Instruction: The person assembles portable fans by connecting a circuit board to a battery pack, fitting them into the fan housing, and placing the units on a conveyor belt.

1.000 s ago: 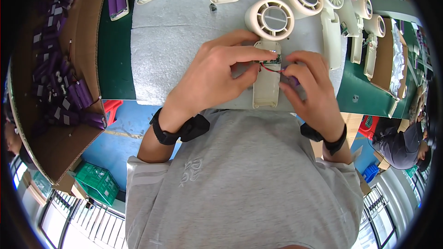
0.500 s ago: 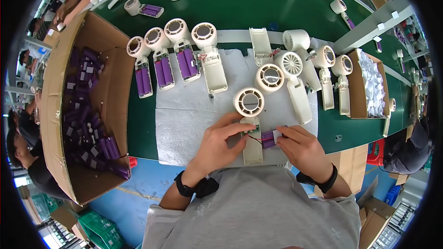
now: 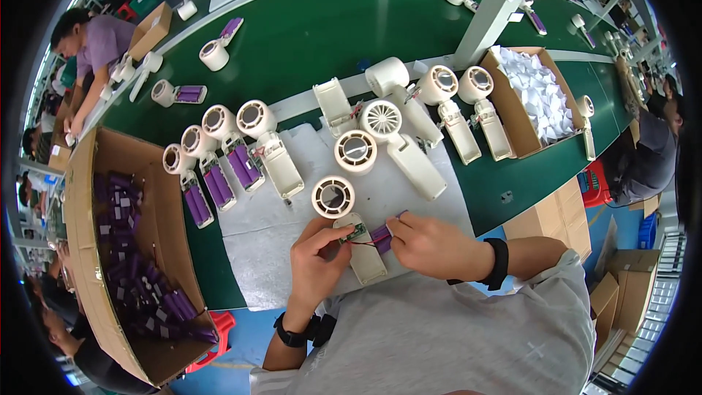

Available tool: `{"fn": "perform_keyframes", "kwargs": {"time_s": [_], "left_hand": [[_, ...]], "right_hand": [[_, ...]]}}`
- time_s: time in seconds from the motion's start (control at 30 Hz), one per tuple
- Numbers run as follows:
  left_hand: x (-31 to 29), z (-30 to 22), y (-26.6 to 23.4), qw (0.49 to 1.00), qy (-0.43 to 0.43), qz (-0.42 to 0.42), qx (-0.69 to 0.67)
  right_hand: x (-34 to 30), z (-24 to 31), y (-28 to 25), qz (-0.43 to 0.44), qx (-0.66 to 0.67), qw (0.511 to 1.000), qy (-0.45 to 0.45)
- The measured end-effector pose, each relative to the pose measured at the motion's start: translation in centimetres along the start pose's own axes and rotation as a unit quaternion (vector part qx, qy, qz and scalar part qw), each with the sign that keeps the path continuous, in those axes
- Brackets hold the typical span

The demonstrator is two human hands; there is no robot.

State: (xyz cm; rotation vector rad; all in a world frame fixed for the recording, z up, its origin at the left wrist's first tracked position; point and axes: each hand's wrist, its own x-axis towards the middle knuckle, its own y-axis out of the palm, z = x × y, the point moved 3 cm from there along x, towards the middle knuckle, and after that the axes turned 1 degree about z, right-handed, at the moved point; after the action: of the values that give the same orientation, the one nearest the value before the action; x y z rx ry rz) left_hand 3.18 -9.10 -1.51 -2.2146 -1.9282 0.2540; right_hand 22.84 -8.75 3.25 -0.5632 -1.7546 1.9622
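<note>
In front of me an opened handheld fan (image 3: 333, 197) lies with its head away from me and its white handle shell (image 3: 370, 271) toward me. My left hand (image 3: 318, 257) is closed at the shell's left side, thumb and forefinger at a small green circuit board (image 3: 356, 232). My right hand (image 3: 431, 245) pinches a purple battery pack (image 3: 381, 237) above the shell's right edge. Red and black wires (image 3: 363, 243) run between board and pack. The right fingers hide part of the pack.
A cardboard box (image 3: 157, 230) of purple battery packs stands at left. Several opened fans (image 3: 219, 123) line the pale mat (image 3: 256, 249). At right, a box (image 3: 552, 145) holds white pieces, beside a grey post (image 3: 497, 7). Another person (image 3: 102, 40) works at far left.
The view has swung, so the bench sits tilted. Both hands remain at the fan, and the battery pack is now angled over the shell. A white square by my right fingers no longer shows.
</note>
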Motion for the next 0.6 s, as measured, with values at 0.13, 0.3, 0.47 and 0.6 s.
{"fn": "perform_keyframes", "kwargs": {"time_s": [0.13, 0.3, 0.47, 0.6], "left_hand": [[0.2, -0.1, 0.1, 1.0, 0.012, 0.004, 0.012], [0.0, -0.4, 0.2, 1.0, 0.025, -0.002, 0.015], [-0.2, -0.1, 0.4, 0.999, 0.027, -0.017, 0.029], [0.0, -0.2, 0.5, 0.999, 0.038, -0.022, 0.03]], "right_hand": [[-0.3, -1.0, 0.5, -0.051, 0.064, 0.997, 0.008], [-0.9, -1.0, 0.1, -0.113, 0.153, 0.981, 0.031], [-0.6, -1.1, 0.4, -0.106, 0.145, 0.983, 0.048], [-0.2, -0.9, 0.6, -0.09, 0.083, 0.991, 0.055]]}}
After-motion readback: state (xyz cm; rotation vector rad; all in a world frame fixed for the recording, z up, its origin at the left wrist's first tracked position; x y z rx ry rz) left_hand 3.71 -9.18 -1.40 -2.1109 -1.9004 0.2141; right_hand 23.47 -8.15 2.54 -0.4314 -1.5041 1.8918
